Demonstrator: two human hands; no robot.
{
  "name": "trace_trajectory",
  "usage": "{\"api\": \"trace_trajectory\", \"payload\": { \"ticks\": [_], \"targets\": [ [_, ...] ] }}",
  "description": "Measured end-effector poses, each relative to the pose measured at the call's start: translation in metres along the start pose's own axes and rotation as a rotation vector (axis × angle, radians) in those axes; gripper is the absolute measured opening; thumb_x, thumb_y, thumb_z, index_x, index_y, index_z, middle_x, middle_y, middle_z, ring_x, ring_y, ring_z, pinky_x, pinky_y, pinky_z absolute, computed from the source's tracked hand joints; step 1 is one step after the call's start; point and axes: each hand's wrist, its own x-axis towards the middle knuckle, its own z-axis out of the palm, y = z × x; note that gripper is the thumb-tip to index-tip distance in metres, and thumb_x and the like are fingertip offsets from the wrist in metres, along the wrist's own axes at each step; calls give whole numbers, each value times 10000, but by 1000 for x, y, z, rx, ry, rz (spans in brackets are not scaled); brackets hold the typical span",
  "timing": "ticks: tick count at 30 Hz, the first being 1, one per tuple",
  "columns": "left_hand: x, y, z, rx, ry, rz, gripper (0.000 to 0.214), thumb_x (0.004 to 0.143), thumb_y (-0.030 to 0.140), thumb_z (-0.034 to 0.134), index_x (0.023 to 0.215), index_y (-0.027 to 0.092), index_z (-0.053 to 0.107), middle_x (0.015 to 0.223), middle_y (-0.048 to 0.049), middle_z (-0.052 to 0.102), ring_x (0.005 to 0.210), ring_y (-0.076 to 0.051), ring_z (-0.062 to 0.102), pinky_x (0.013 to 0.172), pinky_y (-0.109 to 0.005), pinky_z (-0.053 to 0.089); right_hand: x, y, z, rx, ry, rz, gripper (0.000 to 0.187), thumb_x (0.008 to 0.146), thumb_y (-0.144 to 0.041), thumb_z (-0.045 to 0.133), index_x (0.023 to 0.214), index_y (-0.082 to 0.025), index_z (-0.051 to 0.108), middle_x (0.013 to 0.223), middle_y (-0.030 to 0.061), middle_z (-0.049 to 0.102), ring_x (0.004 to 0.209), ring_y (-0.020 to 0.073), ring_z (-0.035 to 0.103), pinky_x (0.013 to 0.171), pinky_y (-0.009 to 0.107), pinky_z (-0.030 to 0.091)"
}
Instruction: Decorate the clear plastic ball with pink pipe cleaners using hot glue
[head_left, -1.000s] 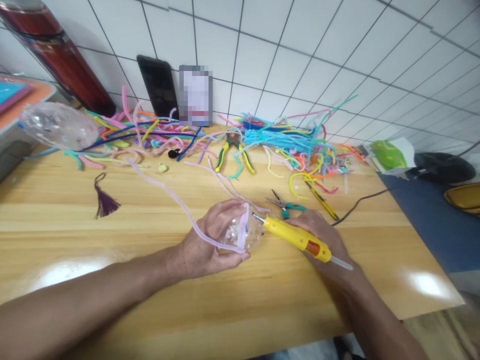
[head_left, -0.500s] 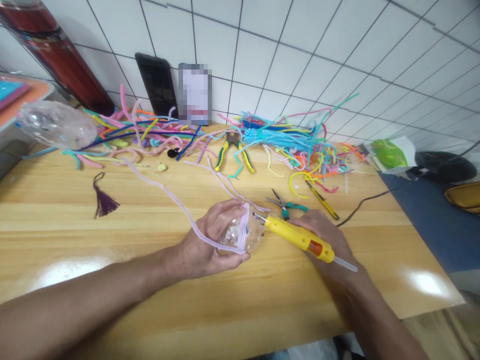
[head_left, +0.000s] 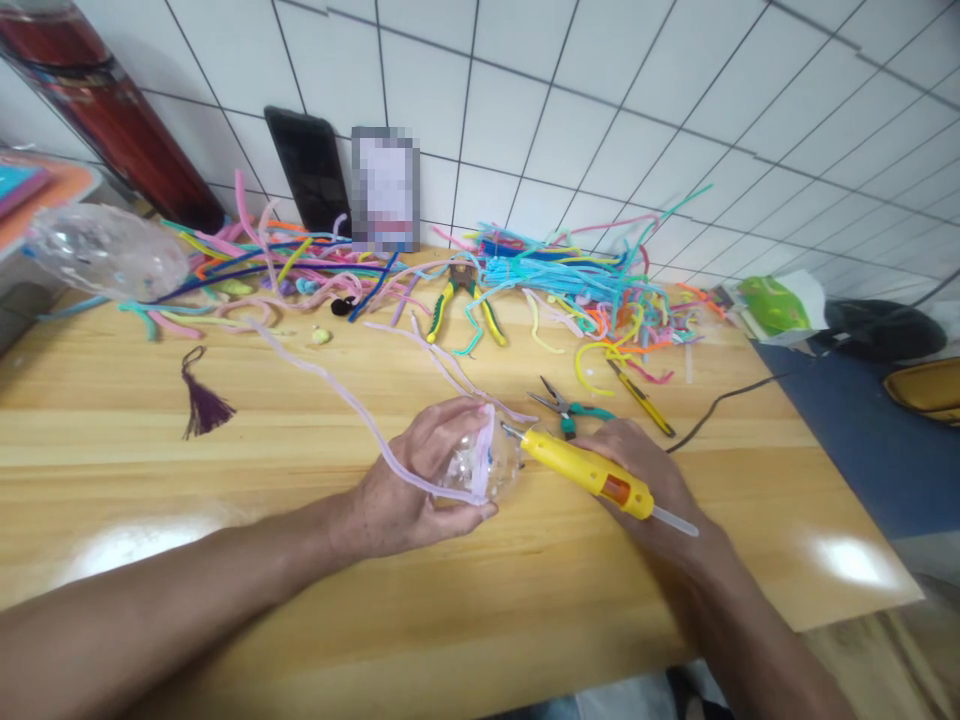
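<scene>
My left hand (head_left: 420, 470) is closed around a clear plastic piece (head_left: 504, 470), rounded like the end of a bottle. A pale lilac pipe cleaner (head_left: 352, 405) runs around that piece, and its long free end trails over the wrist side toward the back left. My right hand (head_left: 637, 470) grips a yellow hot glue gun (head_left: 577, 468), with a translucent glue stick (head_left: 676, 521) poking from its rear. The gun's metal nozzle points at the clear piece, close beside the lilac band; whether it touches cannot be made out.
Green-handled long-nose pliers (head_left: 568, 411), a yellow utility knife (head_left: 643, 400) and yellow-green pliers (head_left: 463, 290) lie beyond my hands. Bundled pipe cleaners (head_left: 555, 270) line the wall. A purple tassel (head_left: 205, 400) and a clear bottle (head_left: 109, 252) are at left; a black cord (head_left: 720, 400) crosses the right.
The glue gun's nozzle has shifted slightly left, closer to the lilac band. My left hand still holds the clear piece; the whole view has drifted a little.
</scene>
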Motion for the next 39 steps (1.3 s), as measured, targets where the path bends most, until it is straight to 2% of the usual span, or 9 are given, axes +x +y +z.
{"api": "trace_trajectory", "payload": {
  "ticks": [5, 9, 12, 18, 23, 28, 34, 39],
  "targets": [
    [0, 1, 0, 8, -11, -4, 970, 869, 345, 867, 1679, 299, 335, 1574, -179, 575, 1475, -368, 566, 1155, -590, 569, 1, 1, 1, -1, 18, -28, 288, 1062, -350, 548, 1236, -231, 745, 964, 82, 786, 916, 265, 717, 853, 404, 532],
    [1, 2, 0, 2, -12, -16, 981, 858, 328, 877, 1675, 312, 334, 1564, -184, 574, 1466, -375, 577, 1146, -597, 576, 1, -1, -1, -32, -27, 55, 241, 1039, -354, 583, 1131, -245, 778, 910, 75, 779, 878, 261, 710, 838, 402, 533],
    [2, 2, 0, -21, -10, -30, 973, 850, 317, 883, 1664, 311, 350, 1557, -190, 569, 1460, -380, 583, 1144, -600, 577, 0, -4, -3, -40, -15, 97, 264, 1041, -394, 576, 1074, -252, 795, 861, 75, 768, 853, 264, 708, 814, 405, 542],
    [2, 2, 0, -31, 5, -25, 951, 860, 319, 873, 1660, 289, 361, 1551, -202, 566, 1461, -374, 579, 1155, -595, 568, 0, -5, -2, -14, 40, 23, 315, 1060, -395, 527, 1174, -244, 778, 897, 86, 778, 863, 275, 722, 809, 419, 557],
    [1, 1, 0, -7, 4, -16, 966, 859, 317, 878, 1668, 281, 353, 1553, -208, 574, 1469, -379, 567, 1161, -601, 555, -1, -2, -2, -12, -25, 17, 260, 1050, -336, 557, 1189, -263, 765, 937, 73, 789, 891, 267, 730, 840, 415, 554],
    [1, 1, 0, 15, 7, -12, 964, 867, 321, 869, 1673, 303, 341, 1558, -189, 577, 1477, -374, 561, 1166, -602, 552, 2, -5, 0, -13, 8, 13, 267, 1035, -327, 562, 1199, -249, 758, 962, 83, 792, 913, 273, 728, 854, 411, 551],
    [0, 2, 1, 15, -2, -29, 933, 862, 336, 876, 1651, 286, 379, 1544, -184, 587, 1475, -367, 558, 1170, -584, 554, 7, -13, 1, -22, 47, 46, 257, 1023, -344, 559, 1140, -255, 769, 940, 83, 794, 910, 274, 722, 860, 405, 551],
    [1, 0, 1, 12, 13, -7, 949, 868, 343, 871, 1664, 289, 356, 1546, -187, 584, 1469, -365, 561, 1169, -592, 552, 6, -15, -5, -50, -24, 143, 173, 998, -334, 627, 964, -248, 773, 872, 74, 779, 875, 265, 728, 842, 386, 540]
  ]
}}
